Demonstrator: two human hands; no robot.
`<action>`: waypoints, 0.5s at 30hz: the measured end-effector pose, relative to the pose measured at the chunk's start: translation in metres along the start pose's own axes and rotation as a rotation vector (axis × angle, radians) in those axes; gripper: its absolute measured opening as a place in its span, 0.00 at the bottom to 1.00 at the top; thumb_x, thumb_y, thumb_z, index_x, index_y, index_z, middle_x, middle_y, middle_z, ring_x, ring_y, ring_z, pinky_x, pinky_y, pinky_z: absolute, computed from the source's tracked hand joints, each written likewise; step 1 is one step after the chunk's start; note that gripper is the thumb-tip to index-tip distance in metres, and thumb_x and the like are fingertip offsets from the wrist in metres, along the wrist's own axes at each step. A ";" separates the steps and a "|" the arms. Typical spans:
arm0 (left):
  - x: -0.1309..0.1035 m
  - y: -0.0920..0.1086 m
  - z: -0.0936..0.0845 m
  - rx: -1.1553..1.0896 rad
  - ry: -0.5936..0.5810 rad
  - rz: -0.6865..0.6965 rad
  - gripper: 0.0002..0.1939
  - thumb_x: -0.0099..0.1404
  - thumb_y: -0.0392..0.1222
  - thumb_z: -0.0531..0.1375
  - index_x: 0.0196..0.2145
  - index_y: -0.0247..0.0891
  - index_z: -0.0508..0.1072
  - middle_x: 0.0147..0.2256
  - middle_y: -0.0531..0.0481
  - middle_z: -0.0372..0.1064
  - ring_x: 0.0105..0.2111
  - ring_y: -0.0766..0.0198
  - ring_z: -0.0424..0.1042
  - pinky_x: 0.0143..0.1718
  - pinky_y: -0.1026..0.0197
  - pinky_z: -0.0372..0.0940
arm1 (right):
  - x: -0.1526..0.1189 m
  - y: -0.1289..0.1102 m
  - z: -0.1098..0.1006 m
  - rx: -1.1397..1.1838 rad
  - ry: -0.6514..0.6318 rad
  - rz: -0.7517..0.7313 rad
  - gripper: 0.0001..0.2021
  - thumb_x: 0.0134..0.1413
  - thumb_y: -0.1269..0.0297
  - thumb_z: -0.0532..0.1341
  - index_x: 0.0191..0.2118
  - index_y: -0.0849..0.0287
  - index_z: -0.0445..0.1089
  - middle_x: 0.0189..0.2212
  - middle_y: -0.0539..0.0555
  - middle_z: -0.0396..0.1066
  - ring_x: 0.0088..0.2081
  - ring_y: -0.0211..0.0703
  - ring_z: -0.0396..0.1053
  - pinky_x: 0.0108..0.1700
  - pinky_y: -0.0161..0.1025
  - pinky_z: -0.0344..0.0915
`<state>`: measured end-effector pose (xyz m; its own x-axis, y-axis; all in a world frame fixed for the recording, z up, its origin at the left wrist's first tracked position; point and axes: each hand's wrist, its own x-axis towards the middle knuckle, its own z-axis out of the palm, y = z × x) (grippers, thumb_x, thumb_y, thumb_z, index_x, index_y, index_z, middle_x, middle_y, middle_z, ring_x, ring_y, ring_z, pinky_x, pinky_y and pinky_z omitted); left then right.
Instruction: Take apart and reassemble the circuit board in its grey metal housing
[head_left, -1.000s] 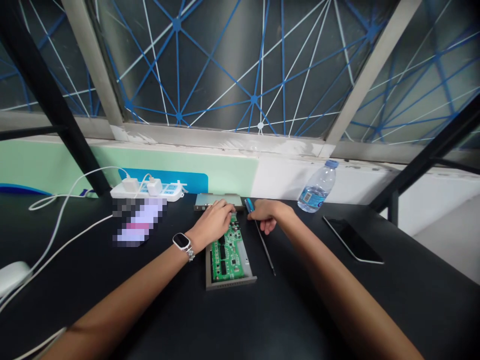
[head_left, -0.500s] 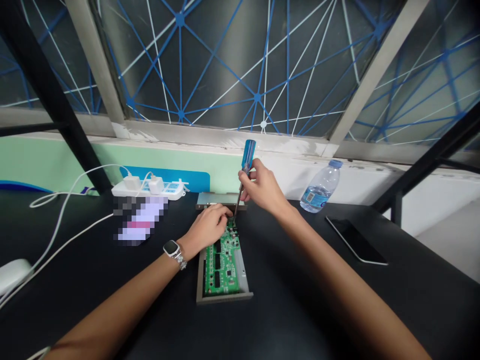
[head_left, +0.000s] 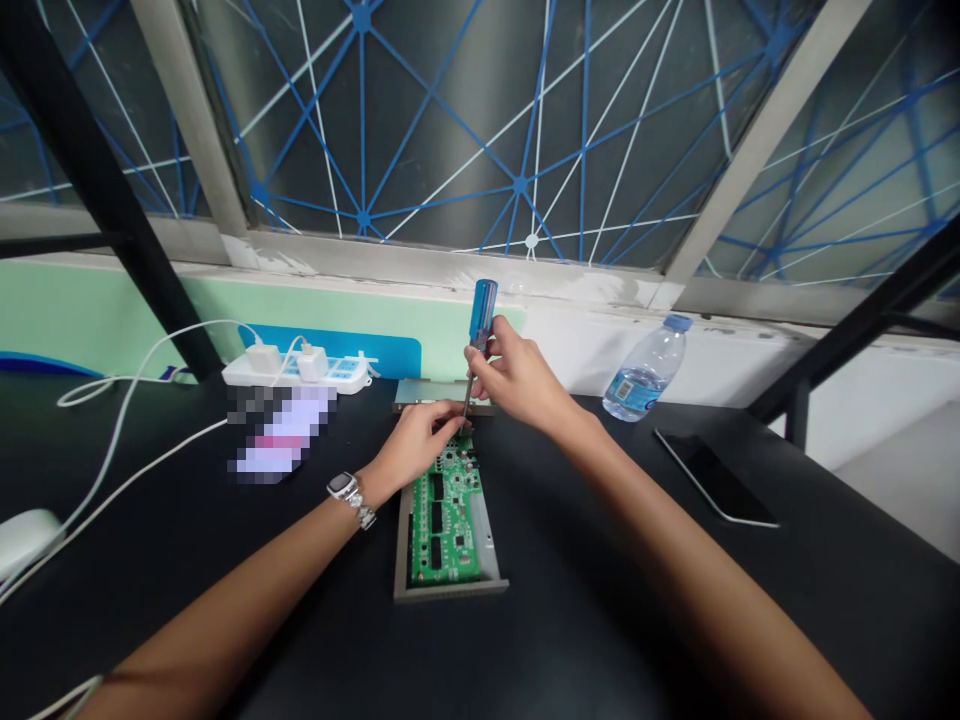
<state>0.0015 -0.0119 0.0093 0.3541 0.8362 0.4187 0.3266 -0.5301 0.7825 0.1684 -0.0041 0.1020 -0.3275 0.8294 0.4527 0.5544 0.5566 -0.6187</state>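
Observation:
A green circuit board lies in a grey metal tray on the black table. My right hand grips a screwdriver by the lower part of its blue handle. The screwdriver stands nearly upright, its shaft running down to the far end of the board. My left hand is at that same end, thumb and forefinger close together around the shaft's lower part. Whatever lies between those fingertips is too small to make out. Behind the hands sits a flat metal panel.
At the right are a water bottle and a dark phone. A white power strip with plugs and cables stands at the back left, with a blurred-out bright object before it. A white object sits far left.
The screwdriver handle has moved slightly left and stands more upright. My left thumb and forefinger have come together near the shaft. The whole view has shifted a little.

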 end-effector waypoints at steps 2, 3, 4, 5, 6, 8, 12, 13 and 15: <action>0.000 0.002 0.000 0.016 0.008 0.001 0.11 0.68 0.40 0.56 0.41 0.39 0.79 0.40 0.46 0.79 0.40 0.54 0.76 0.44 0.55 0.67 | 0.000 -0.001 -0.001 -0.014 0.000 0.003 0.09 0.63 0.57 0.54 0.37 0.55 0.53 0.27 0.50 0.72 0.24 0.41 0.73 0.29 0.37 0.64; 0.000 0.003 0.000 0.024 0.010 0.000 0.11 0.68 0.40 0.56 0.40 0.39 0.79 0.39 0.46 0.79 0.40 0.54 0.76 0.43 0.55 0.67 | 0.000 -0.001 -0.001 -0.019 -0.001 0.005 0.09 0.63 0.57 0.54 0.38 0.55 0.53 0.28 0.50 0.72 0.24 0.41 0.73 0.29 0.37 0.64; 0.000 0.003 0.000 0.031 0.013 -0.001 0.11 0.68 0.40 0.56 0.40 0.38 0.79 0.39 0.46 0.79 0.39 0.55 0.76 0.43 0.55 0.67 | 0.000 -0.001 -0.001 -0.022 -0.002 0.008 0.09 0.63 0.57 0.54 0.38 0.55 0.54 0.29 0.51 0.73 0.24 0.40 0.73 0.29 0.37 0.64; 0.000 0.004 0.000 0.035 0.016 -0.001 0.11 0.68 0.40 0.56 0.40 0.38 0.79 0.39 0.46 0.79 0.39 0.55 0.77 0.44 0.55 0.67 | 0.000 -0.001 -0.001 -0.024 -0.002 0.009 0.09 0.64 0.57 0.54 0.38 0.55 0.54 0.30 0.52 0.73 0.24 0.40 0.73 0.29 0.37 0.64; 0.000 0.004 0.000 0.039 0.017 -0.001 0.11 0.68 0.40 0.56 0.40 0.38 0.79 0.39 0.46 0.79 0.39 0.55 0.77 0.43 0.56 0.67 | 0.000 -0.001 -0.001 -0.024 -0.003 0.007 0.09 0.64 0.57 0.54 0.38 0.55 0.54 0.30 0.52 0.73 0.24 0.40 0.73 0.29 0.37 0.64; 0.000 0.003 0.000 0.038 0.019 -0.004 0.11 0.68 0.39 0.56 0.40 0.38 0.78 0.39 0.46 0.79 0.39 0.56 0.77 0.43 0.56 0.67 | 0.000 0.000 -0.001 -0.022 -0.004 -0.006 0.09 0.64 0.57 0.55 0.38 0.55 0.54 0.31 0.53 0.73 0.25 0.40 0.73 0.29 0.37 0.65; 0.001 0.000 0.001 0.063 0.022 -0.007 0.09 0.68 0.38 0.57 0.39 0.38 0.78 0.39 0.47 0.79 0.39 0.57 0.77 0.42 0.58 0.67 | 0.000 0.004 -0.004 0.022 -0.034 -0.029 0.09 0.63 0.58 0.56 0.38 0.55 0.54 0.31 0.52 0.72 0.28 0.43 0.74 0.30 0.38 0.67; 0.001 -0.001 0.001 0.075 0.025 -0.005 0.09 0.68 0.38 0.57 0.39 0.38 0.78 0.39 0.48 0.79 0.39 0.57 0.77 0.42 0.58 0.67 | 0.000 0.005 -0.005 0.044 -0.053 -0.029 0.09 0.63 0.58 0.56 0.38 0.55 0.55 0.31 0.52 0.72 0.28 0.43 0.74 0.30 0.39 0.68; 0.002 -0.004 0.002 0.089 0.029 -0.004 0.08 0.68 0.39 0.58 0.38 0.38 0.78 0.38 0.48 0.79 0.39 0.57 0.77 0.41 0.58 0.67 | 0.001 0.006 -0.009 0.097 -0.109 -0.024 0.09 0.63 0.57 0.56 0.39 0.55 0.56 0.32 0.53 0.71 0.28 0.42 0.74 0.29 0.39 0.69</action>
<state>0.0028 -0.0090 0.0063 0.3273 0.8415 0.4298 0.4048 -0.5358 0.7409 0.1785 -0.0005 0.1044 -0.4237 0.8134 0.3986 0.4707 0.5737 -0.6703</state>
